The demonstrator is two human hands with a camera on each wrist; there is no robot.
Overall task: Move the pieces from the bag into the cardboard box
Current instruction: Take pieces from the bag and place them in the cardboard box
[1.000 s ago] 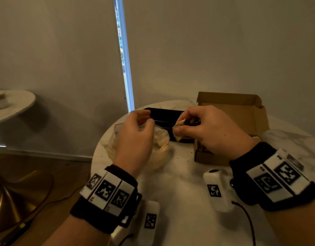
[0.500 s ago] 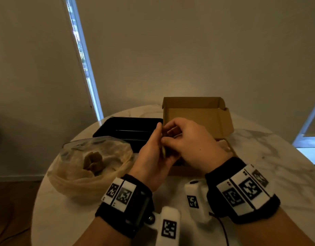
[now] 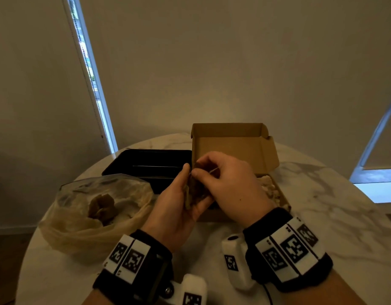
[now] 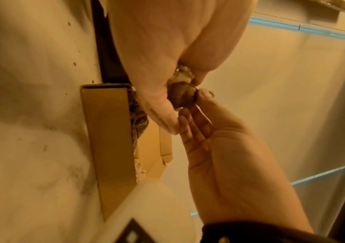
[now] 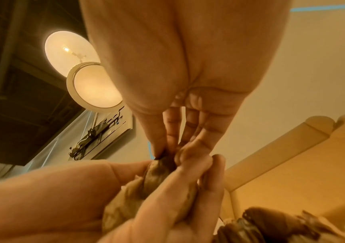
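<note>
Both hands meet right at the front-left corner of the open brown cardboard box, working one piece between them. Left hand sits palm-up, fingers fairly straight and cupped under a brownish, crumpled, wrinkly piece, its thumb tip touching the top of it. Right hand comes over from the box side, fingers curled, thumb and forefinger pinching that same piece; the left wrist view shows the dark rounded end of it squeezed between those fingertips. So the piece is off the tabletop, held just over the box's near-left edge, not yet inside.

Inside the box, pale lumpy pieces lie along its right side, partly hidden by the right hand. Left of the box, the clear crinkled plastic bag slumps open on the round white marble tabletop, with a brown clump of pieces in it. Behind the bag, and touching the box's left wall, sits a shallow black plastic tray. Both wrists wear black bands with white marker tags.
</note>
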